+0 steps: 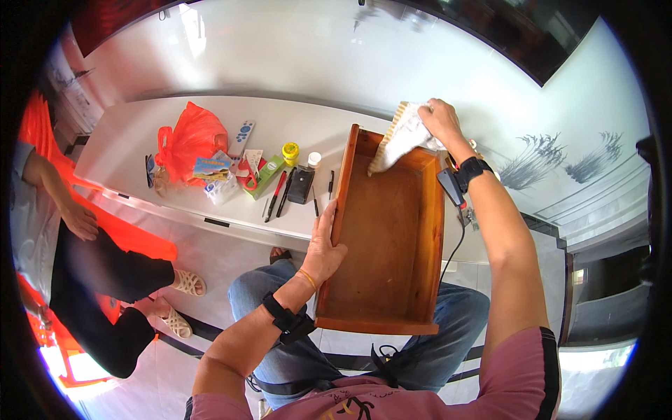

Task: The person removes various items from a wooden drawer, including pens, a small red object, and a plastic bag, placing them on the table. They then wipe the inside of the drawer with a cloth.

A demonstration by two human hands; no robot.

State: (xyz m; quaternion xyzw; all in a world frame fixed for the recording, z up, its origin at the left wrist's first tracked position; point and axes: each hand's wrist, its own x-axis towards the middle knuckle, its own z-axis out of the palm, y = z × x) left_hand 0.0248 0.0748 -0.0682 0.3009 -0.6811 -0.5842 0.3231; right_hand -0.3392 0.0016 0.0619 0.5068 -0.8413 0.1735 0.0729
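A wooden drawer [378,236] rests partly on the white cabinet top and reaches out over my lap. Nothing lies on its brown bottom panel. My left hand [324,247] grips the drawer's left side wall, with the thumb inside over the edge. At the far end, my right hand [440,121] pinches a white cloth [407,128] with a striped tan border. The cloth hangs over the far wall, and its lower corner dips into the drawer's far left corner. Straps are on both my wrists, and a small device with a cable hangs at the right one.
Left of the drawer on the white cabinet [126,136] lie a red plastic bag [194,139], a remote control [242,135], red-handled scissors [248,176], a green box [266,176], a yellow jar [290,152], a black case [300,184] and several pens. A seated person [100,262] is at the left.
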